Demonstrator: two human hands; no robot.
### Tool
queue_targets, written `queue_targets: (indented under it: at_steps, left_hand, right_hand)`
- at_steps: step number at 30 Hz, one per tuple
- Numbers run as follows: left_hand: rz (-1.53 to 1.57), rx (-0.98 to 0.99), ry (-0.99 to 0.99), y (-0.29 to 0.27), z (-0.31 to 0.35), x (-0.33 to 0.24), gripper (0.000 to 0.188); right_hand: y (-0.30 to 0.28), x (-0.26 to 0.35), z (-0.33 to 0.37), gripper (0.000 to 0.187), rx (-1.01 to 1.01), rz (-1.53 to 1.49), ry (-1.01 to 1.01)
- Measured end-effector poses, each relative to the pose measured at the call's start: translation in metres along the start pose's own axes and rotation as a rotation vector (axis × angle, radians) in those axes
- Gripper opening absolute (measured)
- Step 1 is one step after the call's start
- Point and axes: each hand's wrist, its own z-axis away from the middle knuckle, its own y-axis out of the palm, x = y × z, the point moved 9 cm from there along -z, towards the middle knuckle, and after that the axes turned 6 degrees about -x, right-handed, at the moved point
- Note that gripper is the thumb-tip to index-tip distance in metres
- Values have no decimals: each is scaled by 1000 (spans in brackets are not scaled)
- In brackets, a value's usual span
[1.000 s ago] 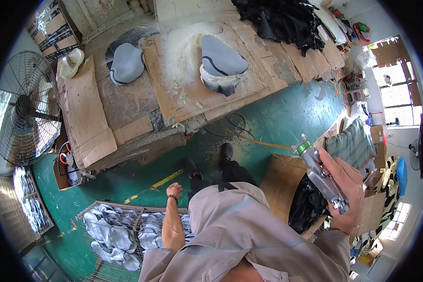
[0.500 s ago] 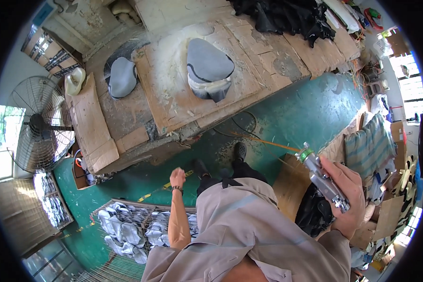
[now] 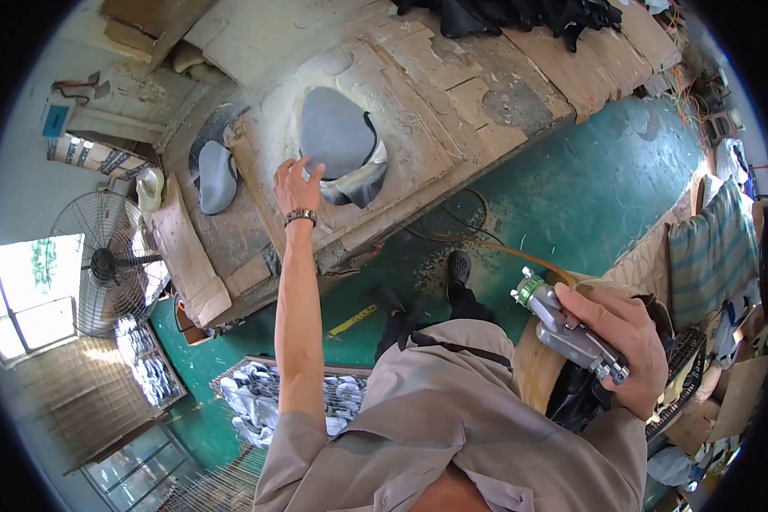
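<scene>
My left hand reaches out over the workbench with its fingers apart, at the near left edge of a rounded grey padded piece. Whether the fingertips touch that piece I cannot tell. A dark, shiny flap hangs at the near side of the piece. On the right, my right hand grips a metal spray gun with a green ring near its nozzle, which points up and left. An orange-brown hose runs from near that hand across the floor. A second, smaller grey piece lies further left on the bench.
Cardboard covers the workbench, with black material piled at its far right. A caged fan stands left of it. Close on my left is a wire rack with several grey pieces. A striped cushion and boxes sit right.
My left hand has moved up and forward from beside my body to the grey piece. The spray gun stays in my right hand, slightly shifted. The view has tilted and shifted a little.
</scene>
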Motion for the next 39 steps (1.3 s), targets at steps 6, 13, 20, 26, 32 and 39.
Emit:
queue_targets:
  at_steps: [6, 13, 20, 26, 32, 39]
  left_hand:
    - [-280, 120, -163, 23, 1, 13, 39]
    - [-144, 142, -243, 38, 3, 48, 40]
    - [-9, 123, -213, 48, -4, 51, 40]
    - [152, 120, -268, 54, 1, 55, 37]
    - [1125, -227, -853, 62, 42, 107, 36]
    - [1197, -283, -1027, 29, 151, 150, 43]
  right_hand:
    - [-40, -52, 0, 71, -136, -35, 16]
    - [-52, -66, -24, 69, -101, -62, -8]
    - [-57, -53, -53, 52, -365, -73, 157]
    - [-44, -29, -86, 55, -401, 30, 176]
    - [-18, 20, -122, 55, -277, 70, 53]
    - [16, 51, -156, 68, 0, 100, -116]
